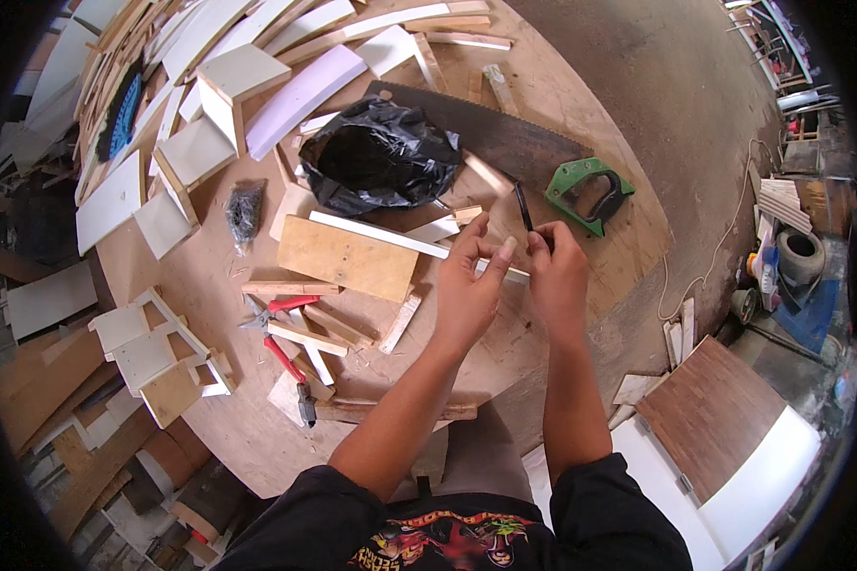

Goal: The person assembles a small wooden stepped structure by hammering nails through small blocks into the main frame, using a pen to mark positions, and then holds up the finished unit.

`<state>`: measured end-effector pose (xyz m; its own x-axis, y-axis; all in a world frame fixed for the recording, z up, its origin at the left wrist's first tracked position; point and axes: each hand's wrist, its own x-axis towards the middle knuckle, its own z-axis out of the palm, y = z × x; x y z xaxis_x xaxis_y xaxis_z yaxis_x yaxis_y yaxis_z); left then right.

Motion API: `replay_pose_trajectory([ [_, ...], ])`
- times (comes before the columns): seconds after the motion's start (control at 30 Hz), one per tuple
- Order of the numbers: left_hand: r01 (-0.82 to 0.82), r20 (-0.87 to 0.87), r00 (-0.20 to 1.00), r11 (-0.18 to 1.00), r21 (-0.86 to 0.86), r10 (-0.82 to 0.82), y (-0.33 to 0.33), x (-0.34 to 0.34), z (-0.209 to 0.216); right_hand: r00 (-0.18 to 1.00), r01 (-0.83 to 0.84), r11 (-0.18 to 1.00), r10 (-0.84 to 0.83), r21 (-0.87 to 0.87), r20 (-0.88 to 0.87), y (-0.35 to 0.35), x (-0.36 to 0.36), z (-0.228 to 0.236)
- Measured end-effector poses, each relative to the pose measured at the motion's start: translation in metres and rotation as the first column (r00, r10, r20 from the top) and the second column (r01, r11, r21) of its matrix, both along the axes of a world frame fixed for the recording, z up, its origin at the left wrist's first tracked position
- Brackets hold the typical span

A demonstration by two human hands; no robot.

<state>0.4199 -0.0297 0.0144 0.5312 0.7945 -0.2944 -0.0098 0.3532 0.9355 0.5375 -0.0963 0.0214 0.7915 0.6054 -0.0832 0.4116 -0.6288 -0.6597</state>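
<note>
My right hand (pixel 560 276) pinches a slim black pen-like stick (pixel 524 205), its tip pointing up and away. Close beside it, my left hand (pixel 469 290) is raised with thumb and index finger apart; nothing shows between them. A long white-edged wood strip (pixel 376 234) runs behind the left hand; whether the palm touches it is hidden. Left of that hand lies a yellowish wooden board (pixel 346 257). Beyond both hands is a handsaw with a green handle (pixel 588 197), its dark blade partly behind an open black plastic bag (pixel 381 157).
Red-handled pliers (pixel 290 304) and a second red-handled tool (pixel 286 360) lie among wood offcuts. A small bag of dark hardware (pixel 245 214) sits farther left. Stepped white wooden pieces (pixel 157 352) stand at the table's left edge. White boards (pixel 195 157) pile up at the far left.
</note>
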Motion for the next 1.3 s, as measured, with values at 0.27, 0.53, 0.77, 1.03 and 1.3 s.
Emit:
replay_pose_trajectory([
  [0.27,-0.100,-0.037,0.993,0.976,0.195,0.109,0.026,-0.145,0.065,0.690,0.041,0.899,0.290,0.436,-0.664,0.028,-0.108,0.049],
  [0.53,0.027,-0.369,0.895,0.796,0.605,0.250,0.051,-0.385,0.094,0.699,-0.034,0.812,0.436,0.582,-0.567,0.088,-0.300,0.058],
  [0.77,0.380,-0.709,0.667,0.713,0.589,0.230,0.065,-0.517,0.087,0.696,-0.242,0.730,0.590,0.639,-0.410,0.110,-0.425,0.028],
  [1.03,0.606,-0.806,0.581,0.600,0.522,0.116,0.092,-0.536,0.054,0.778,-0.547,0.713,0.626,0.438,-0.046,0.131,-0.471,0.018],
  [1.3,0.752,-0.900,0.436,0.543,0.374,0.016,0.108,-0.534,0.052,0.787,-0.554,0.685,0.616,0.474,0.030,0.136,-0.482,-0.001],
])
